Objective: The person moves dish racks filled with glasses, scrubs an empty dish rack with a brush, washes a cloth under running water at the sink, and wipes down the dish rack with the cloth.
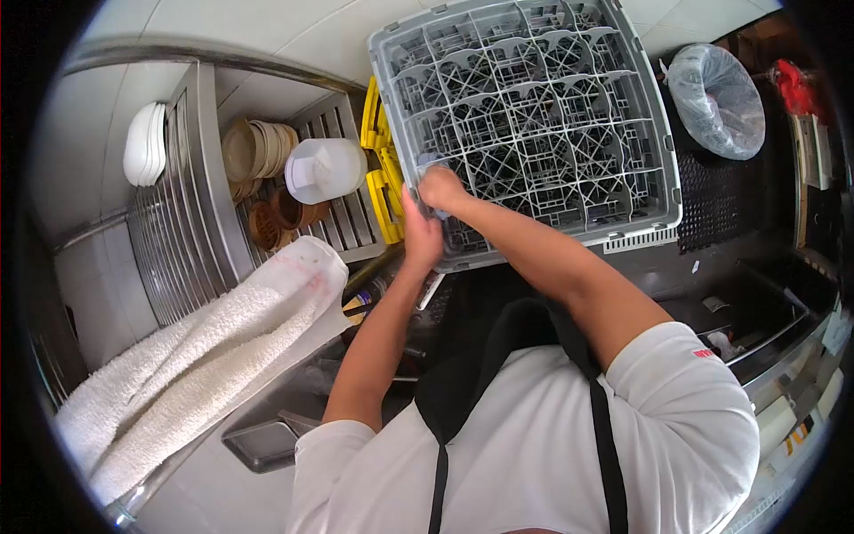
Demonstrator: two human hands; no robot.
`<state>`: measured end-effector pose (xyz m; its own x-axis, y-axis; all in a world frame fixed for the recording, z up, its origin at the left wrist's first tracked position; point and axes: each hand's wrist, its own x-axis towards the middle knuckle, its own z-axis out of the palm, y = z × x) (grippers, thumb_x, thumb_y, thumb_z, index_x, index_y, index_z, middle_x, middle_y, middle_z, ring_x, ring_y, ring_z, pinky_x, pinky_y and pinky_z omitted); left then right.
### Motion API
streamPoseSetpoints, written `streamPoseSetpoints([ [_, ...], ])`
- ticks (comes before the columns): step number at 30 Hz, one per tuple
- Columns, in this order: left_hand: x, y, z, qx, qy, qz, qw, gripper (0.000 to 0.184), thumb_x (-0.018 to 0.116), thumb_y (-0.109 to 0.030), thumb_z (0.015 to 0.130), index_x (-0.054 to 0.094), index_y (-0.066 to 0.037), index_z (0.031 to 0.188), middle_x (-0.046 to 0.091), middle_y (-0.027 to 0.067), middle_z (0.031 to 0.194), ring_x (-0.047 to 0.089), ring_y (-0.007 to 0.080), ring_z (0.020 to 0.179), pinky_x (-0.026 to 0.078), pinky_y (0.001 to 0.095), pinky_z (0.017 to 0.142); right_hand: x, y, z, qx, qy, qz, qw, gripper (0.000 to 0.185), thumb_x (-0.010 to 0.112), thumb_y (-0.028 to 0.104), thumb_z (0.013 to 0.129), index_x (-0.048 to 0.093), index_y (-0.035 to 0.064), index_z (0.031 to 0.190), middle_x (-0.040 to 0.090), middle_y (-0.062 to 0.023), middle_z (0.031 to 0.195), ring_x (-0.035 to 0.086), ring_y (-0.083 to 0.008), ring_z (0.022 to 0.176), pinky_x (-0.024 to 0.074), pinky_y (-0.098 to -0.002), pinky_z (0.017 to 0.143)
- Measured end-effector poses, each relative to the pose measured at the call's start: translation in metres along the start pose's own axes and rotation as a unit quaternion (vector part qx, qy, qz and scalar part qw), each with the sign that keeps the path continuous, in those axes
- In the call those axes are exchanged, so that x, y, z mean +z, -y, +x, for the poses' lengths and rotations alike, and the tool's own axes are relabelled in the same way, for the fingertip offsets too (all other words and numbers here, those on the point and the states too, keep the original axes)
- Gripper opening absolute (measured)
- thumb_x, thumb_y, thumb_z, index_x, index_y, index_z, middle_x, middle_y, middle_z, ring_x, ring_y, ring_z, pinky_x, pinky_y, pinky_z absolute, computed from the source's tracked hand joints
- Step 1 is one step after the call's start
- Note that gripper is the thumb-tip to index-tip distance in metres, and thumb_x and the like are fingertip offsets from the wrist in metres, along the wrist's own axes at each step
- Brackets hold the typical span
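Note:
A large grey compartment rack (663, 169) with a grid of square cells fills the top centre. At its left edge, my left hand (422, 233) lies against the outer wall, its fingers mostly hidden behind my other hand and the rim. My right hand (442, 189) reaches over the rim into the lower left cells, its fingers curled around something bluish and clear that I cannot make out. Yellow plastic pieces (384, 203) stand just left of the rack, close to my left hand.
A steel shelf at left bears white bowls (145, 145), stacked beige bowls (258, 149) and a white tub (327, 169). White towels (222, 343) hang at lower left. A lined bin (717, 101) stands at upper right, above a dark sink (756, 307). A metal tray (260, 445) lies below left.

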<state>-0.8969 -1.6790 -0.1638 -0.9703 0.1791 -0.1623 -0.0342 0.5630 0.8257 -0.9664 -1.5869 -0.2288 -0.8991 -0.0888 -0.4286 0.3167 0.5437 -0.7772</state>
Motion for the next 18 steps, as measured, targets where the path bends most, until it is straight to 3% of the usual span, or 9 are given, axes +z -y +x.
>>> streamPoseSetpoints([
  [3, 0.0, -0.001, 0.002, 0.002, 0.021, -0.07, 0.997, 0.08, 0.047, 0.006, 0.085, 0.004, -0.003, 0.152, 0.039, 0.019, 0.143, 0.042, 0.0293, 0.131, 0.031, 0.0363, 0.111, -0.019, 0.001, -0.027, -0.117, 0.009, -0.014, 0.993, 0.029, 0.047, 0.017, 0.087, 0.063, -0.0045, 0.098, 0.066, -0.0285, 0.091, 0.064, -0.045, 0.091, 0.0486, -0.0531, 0.085],
  [5, 0.005, 0.009, -0.001, -0.019, 0.022, -0.142, 0.989, 0.08, 0.052, 0.001, 0.089, 0.003, -0.003, 0.152, 0.038, 0.0175, 0.144, 0.04, 0.0273, 0.132, 0.031, 0.0366, 0.111, -0.031, 0.005, -0.057, -0.108, 0.024, 0.01, 0.994, 0.027, 0.046, 0.015, 0.088, 0.061, -0.0026, 0.101, 0.065, -0.0291, 0.091, 0.063, -0.046, 0.09, 0.048, -0.0546, 0.083],
  [6, 0.004, 0.014, -0.003, 0.015, 0.016, -0.078, 0.997, 0.079, 0.056, -0.005, 0.094, 0.003, -0.004, 0.152, 0.038, 0.0161, 0.145, 0.041, 0.0249, 0.131, 0.032, 0.036, 0.11, -0.036, 0.011, -0.068, -0.107, 0.031, 0.021, 0.994, 0.026, 0.045, 0.014, 0.088, 0.06, -0.0016, 0.102, 0.065, -0.0294, 0.091, 0.063, -0.0464, 0.089, 0.0477, -0.0554, 0.083],
  [9, 0.0, -0.006, -0.001, 0.009, 0.044, -0.122, 0.992, 0.079, 0.056, -0.005, 0.094, 0.004, -0.004, 0.152, 0.038, 0.0159, 0.144, 0.042, 0.0244, 0.13, 0.034, 0.0354, 0.109, -0.04, 0.022, -0.083, -0.075, 0.029, 0.019, 0.997, 0.024, 0.046, 0.012, 0.088, 0.059, 0.0004, 0.105, 0.064, -0.0298, 0.09, 0.062, -0.0473, 0.089, 0.0469, -0.0574, 0.08],
  [10, 0.001, 0.002, -0.002, 0.014, 0.028, -0.112, 0.993, 0.078, 0.056, -0.004, 0.093, 0.004, -0.004, 0.152, 0.039, 0.0172, 0.144, 0.043, 0.0256, 0.13, 0.034, 0.0363, 0.108, -0.038, 0.025, -0.078, -0.075, -0.015, 0.042, 0.996, 0.021, 0.054, 0.007, 0.08, 0.061, 0.0, 0.098, 0.066, -0.0273, 0.086, 0.065, -0.0468, 0.083, 0.05, -0.0555, 0.077],
  [14, 0.006, 0.019, -0.001, 0.006, 0.006, -0.09, 0.996, 0.079, 0.054, -0.002, 0.092, 0.004, -0.004, 0.152, 0.04, 0.0167, 0.141, 0.044, 0.0262, 0.127, 0.035, 0.0367, 0.107, -0.03, 0.02, -0.061, -0.114, -0.056, 0.055, 0.99, 0.022, 0.056, 0.007, 0.08, 0.061, 0.0019, 0.102, 0.065, -0.0279, 0.09, 0.063, -0.0466, 0.088, 0.0492, -0.0557, 0.077],
  [18, 0.002, -0.011, -0.002, -0.002, 0.027, -0.146, 0.989, 0.078, 0.049, 0.004, 0.089, 0.004, -0.003, 0.152, 0.04, 0.0163, 0.141, 0.044, 0.0257, 0.128, 0.036, 0.0359, 0.107, -0.042, 0.016, -0.091, -0.163, -0.03, -0.049, 0.985, 0.025, 0.051, 0.008, 0.088, 0.061, 0.0004, 0.109, 0.065, -0.0256, 0.098, 0.061, -0.0443, 0.097, 0.0479, -0.0517, 0.084],
])
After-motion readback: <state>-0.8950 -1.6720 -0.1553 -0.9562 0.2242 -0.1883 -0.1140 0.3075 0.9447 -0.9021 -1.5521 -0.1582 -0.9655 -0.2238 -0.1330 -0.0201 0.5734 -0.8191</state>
